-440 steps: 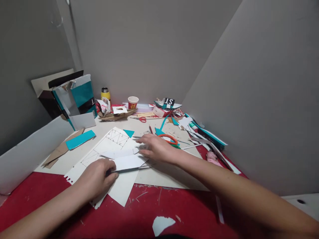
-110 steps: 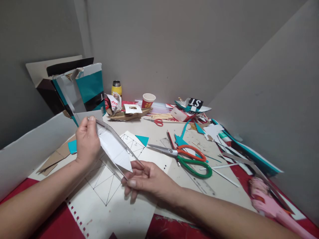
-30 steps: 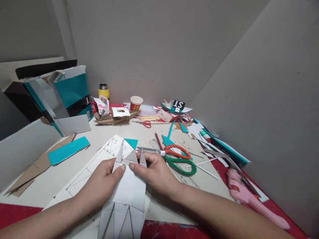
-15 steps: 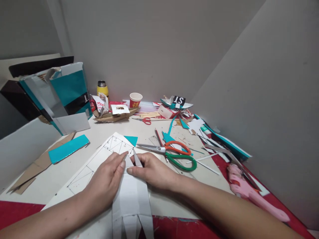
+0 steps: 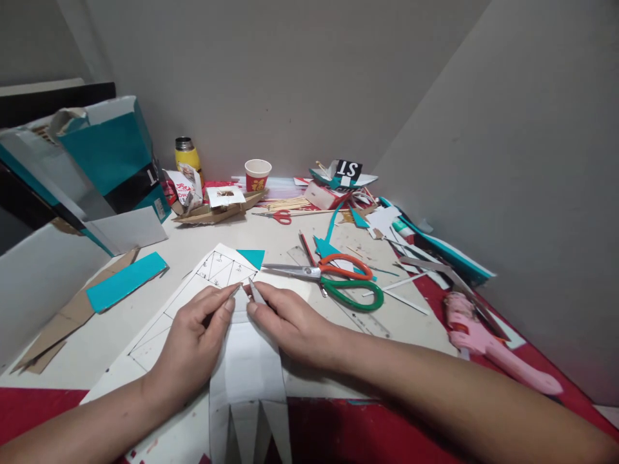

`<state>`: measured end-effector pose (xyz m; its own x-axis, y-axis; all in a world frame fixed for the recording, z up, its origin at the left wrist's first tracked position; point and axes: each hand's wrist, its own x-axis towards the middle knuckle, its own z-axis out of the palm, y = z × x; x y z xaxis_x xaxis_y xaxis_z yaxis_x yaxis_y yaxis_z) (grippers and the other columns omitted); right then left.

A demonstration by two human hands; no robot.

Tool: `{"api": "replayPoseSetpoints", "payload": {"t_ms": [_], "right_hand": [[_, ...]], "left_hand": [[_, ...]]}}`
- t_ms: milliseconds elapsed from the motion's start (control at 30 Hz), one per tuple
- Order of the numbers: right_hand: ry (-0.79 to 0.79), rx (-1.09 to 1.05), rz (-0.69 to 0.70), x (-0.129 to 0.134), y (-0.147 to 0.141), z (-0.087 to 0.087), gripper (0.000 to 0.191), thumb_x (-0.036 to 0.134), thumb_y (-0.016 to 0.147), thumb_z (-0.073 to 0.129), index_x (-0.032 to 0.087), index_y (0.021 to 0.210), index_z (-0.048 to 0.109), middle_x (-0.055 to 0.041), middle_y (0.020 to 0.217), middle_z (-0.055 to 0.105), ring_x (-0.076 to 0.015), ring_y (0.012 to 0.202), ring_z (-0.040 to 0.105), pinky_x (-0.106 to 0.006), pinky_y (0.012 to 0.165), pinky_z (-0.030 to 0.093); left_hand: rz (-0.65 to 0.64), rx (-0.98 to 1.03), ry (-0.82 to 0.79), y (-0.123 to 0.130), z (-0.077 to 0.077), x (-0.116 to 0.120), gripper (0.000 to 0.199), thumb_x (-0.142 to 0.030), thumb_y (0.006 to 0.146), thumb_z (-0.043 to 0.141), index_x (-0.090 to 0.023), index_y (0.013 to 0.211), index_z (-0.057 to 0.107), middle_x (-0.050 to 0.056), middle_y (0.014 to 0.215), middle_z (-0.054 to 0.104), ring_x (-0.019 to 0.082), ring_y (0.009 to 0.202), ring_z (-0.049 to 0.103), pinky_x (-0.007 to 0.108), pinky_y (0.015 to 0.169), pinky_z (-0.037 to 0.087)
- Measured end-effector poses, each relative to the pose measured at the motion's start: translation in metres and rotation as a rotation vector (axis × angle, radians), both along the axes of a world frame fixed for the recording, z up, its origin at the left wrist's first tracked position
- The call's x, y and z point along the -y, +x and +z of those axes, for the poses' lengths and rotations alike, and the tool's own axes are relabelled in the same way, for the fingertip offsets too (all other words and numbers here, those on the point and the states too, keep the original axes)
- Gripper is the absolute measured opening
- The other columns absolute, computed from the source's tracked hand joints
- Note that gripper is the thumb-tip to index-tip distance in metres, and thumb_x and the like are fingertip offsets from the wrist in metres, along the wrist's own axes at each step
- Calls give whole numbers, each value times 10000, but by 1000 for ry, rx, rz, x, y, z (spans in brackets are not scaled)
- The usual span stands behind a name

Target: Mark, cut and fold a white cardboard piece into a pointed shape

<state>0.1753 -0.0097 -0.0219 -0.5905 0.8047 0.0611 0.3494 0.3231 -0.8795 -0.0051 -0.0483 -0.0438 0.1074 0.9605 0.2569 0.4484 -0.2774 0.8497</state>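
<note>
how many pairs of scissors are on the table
2. The large scissors, one handle orange and one green, lie just beyond the right hand. The small red-handled scissors lie farther back, near the paper cup. More could be hidden under the scraps.

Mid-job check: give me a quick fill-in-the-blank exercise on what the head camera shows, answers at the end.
1. The left hand and right hand hold a folded piece coloured ____.
2. The large scissors are orange on one handle and ____ on the other.
3. As seen in the picture, the yellow bottle stands to the ____ of the paper cup.

Missing words: white; green; left.
</note>
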Motion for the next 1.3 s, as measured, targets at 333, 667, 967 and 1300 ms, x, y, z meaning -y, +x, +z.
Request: {"api": "replayPoseSetpoints", "payload": {"t_ms": [333, 667, 967, 1300], "right_hand": [[111, 141, -43, 2, 5, -8, 447, 277, 990, 363, 82, 1388, 419, -217, 1235, 635, -304, 1152, 593, -489, 975, 452], [230, 289, 22, -1, 6, -4, 465, 206, 970, 364, 24, 1385, 464, -239, 1267, 629, -328, 1197, 588, -495, 982, 483], [111, 266, 114, -3, 5, 4, 389, 146, 974, 402, 59, 1331, 530, -206, 1249, 647, -276, 1098, 646, -436, 978, 490], [282, 176, 71, 2, 6, -12, 487, 188, 961, 394, -17, 1401, 441, -232, 1358, 554, -286, 1250, 557, -426, 1051, 456]], "left_hand": [[90, -23, -56, 2, 4, 2, 270, -302, 922, 549, -278, 1140, 706, 29, 1107, 747, 245, 1008, 682, 410, 903, 546], [73, -38, -74, 5, 0, 1, 294, -333, 927, 534, -223, 1143, 701, 47, 1130, 741, 227, 1025, 677, 356, 918, 537], [-39, -9, -189, 4, 4, 3, 280, -334, 953, 507, -291, 1178, 670, -18, 1108, 730, 187, 1032, 638, 287, 902, 497], [-55, 70, -307, 4, 9, 0, 211, -355, 943, 526, -231, 943, 695, -41, 751, 628, 164, 793, 582, 269, 755, 457]]}}
